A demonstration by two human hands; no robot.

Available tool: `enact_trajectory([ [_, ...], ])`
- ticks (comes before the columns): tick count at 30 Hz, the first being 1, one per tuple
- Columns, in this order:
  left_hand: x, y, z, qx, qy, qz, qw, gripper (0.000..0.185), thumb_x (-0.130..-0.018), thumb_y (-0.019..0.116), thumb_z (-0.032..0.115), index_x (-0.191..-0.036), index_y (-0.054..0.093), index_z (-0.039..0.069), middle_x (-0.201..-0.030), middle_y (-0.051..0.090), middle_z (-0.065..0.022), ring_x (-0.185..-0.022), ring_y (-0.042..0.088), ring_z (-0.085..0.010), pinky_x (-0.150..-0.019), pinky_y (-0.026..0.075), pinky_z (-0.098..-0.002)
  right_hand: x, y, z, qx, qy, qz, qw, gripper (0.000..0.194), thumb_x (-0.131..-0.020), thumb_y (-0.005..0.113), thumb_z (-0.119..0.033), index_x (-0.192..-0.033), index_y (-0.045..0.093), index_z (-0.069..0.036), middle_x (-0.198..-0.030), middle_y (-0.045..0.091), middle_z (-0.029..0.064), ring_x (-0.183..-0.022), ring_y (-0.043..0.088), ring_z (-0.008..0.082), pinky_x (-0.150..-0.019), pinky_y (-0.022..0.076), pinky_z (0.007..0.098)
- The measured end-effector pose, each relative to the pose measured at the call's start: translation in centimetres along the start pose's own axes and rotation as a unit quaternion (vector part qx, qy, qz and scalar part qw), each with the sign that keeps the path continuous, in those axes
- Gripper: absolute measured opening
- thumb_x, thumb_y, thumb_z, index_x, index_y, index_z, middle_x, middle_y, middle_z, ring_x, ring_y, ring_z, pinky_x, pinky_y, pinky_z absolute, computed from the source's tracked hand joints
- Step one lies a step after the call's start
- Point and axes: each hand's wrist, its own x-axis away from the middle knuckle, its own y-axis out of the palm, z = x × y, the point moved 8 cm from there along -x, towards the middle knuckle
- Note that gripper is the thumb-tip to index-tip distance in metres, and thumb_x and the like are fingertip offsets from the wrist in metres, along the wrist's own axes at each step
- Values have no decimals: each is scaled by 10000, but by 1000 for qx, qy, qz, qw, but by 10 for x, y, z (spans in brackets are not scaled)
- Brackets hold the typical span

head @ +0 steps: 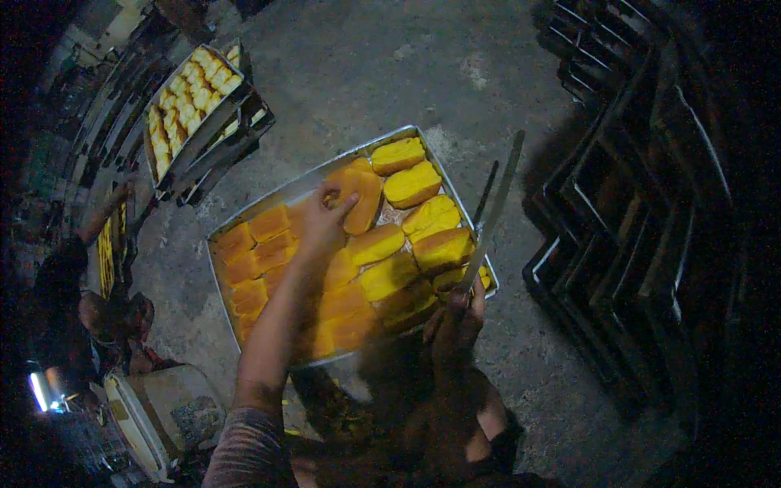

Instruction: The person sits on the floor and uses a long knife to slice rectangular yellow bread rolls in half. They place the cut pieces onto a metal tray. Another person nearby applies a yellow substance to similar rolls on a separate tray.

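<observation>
A shallow metal baking tray (268, 180) lies before me, tilted in view. Brown-crusted bread rolls (268, 224) fill its left side. On the right side lie pieces with bright yellow faces up (412, 184). My left hand (329, 222) reaches over the middle, its thumb and fingers on a brown bread roll (367, 194). In my right hand (457, 314), at the tray's lower right corner, is a long knife (497, 207) with its blade pointing up and away. A thin dark strip beside the blade may be its shadow. Deep shade covers the right hand's fingers.
Another tray of pale-topped bread (194, 100) rests on a stack at the upper left. Dark trays (628, 244) are piled along the right. A pale plastic container (168, 415) stands at lower left, near another person (100, 311). Concrete floor (390, 73) surrounds the tray.
</observation>
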Motion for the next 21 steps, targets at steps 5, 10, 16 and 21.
enact_trajectory([
  [5,54,17,39,361,-131,-157,910,358,-1029,545,278,-1315,576,65,-1136,666,-126,-978,680,-245,-829,588,-398,1,-3,8,-14,-19,-15,1000,713,-1014,541,-530,-1451,396,14,-1040,596,75,-600,527,104,-528,445,260],
  [10,147,14,89,563,-153,-165,795,388,-1016,535,356,-1337,580,142,-1107,653,-134,-866,623,-263,-699,545,-378,3,5,9,2,-64,-23,998,691,-1010,583,-486,-1453,417,17,-1054,600,65,-722,564,117,-656,485,274],
  [16,251,-16,150,626,-91,-253,732,526,-1017,518,452,-1455,497,161,-1279,603,-181,-1063,665,-362,-806,600,-508,41,28,-9,55,3,-58,997,493,-1016,601,-210,-1438,496,23,-1056,643,98,-876,564,169,-801,466,304],
  [21,335,-74,161,548,-56,-107,827,530,-1041,439,464,-1458,475,140,-1299,591,-170,-1176,584,-414,-904,547,-560,129,71,-85,196,-146,-258,935,448,-1025,595,-148,-1452,525,-31,-931,661,50,-592,553,103,-545,471,254],
])
